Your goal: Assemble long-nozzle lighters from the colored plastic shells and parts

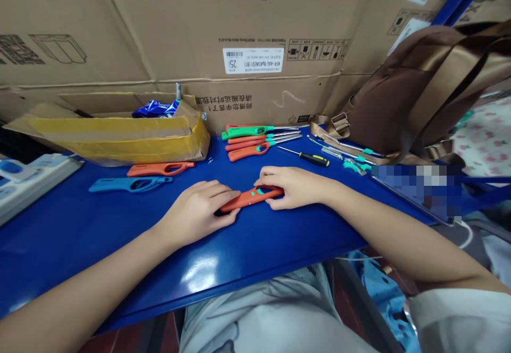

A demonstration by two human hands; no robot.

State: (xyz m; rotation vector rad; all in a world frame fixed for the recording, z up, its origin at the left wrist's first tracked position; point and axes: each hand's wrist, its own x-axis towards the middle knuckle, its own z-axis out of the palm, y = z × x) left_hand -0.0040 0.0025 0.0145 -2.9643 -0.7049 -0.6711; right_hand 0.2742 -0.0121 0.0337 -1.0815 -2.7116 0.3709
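Note:
Over the blue table, both of my hands grip one orange lighter casing (248,198) with teal parts showing in its openings. My left hand (203,209) is closed around its left end, thumb below and fingers above. Its right end, near the trigger loop, is pinched by my right hand (289,187). No metal tube shows on this casing. Left of my hands lie an orange casing (159,169) and a blue casing (130,184). Beyond them is a group of long-necked lighters, one green (245,132) and several orange (247,152), with metal tubes pointing right.
A black-and-yellow screwdriver (314,158) lies behind my right hand, near metal rods with teal parts (355,165). A taped cardboard box (120,140) stands back left, a white power strip (35,182) at far left. A brown bag (399,92) and a blurred-out device (415,193) are on the right.

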